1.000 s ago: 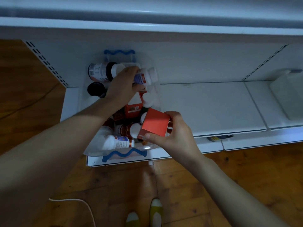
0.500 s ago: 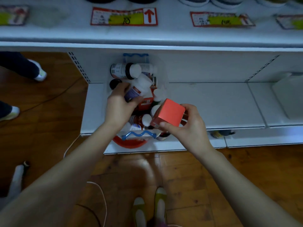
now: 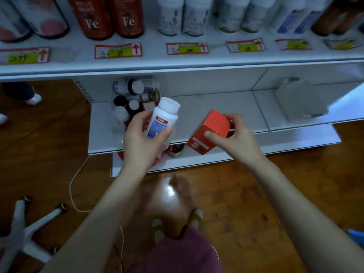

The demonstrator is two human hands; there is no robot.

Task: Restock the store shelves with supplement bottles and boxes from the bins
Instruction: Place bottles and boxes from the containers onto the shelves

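My left hand grips a white supplement bottle with a blue and orange label, held upright above the bin. My right hand holds an orange-red box, tilted, in front of the bottom shelf. Behind my left hand, the clear bin on the bottom shelf holds several more bottles. The upper shelf carries red "Fe" bottles and white bottles above price tags.
A second pale bin sits on the bottom shelf at right. A white chair base stands on the wooden floor at lower left, with a thin cable beside it. Another person's shoe shows at far left.
My left hand has lifted the white bottle out of the bin and turned it upright. The right hand has raised the box slightly. The view has tilted up, revealing the stocked upper shelf.
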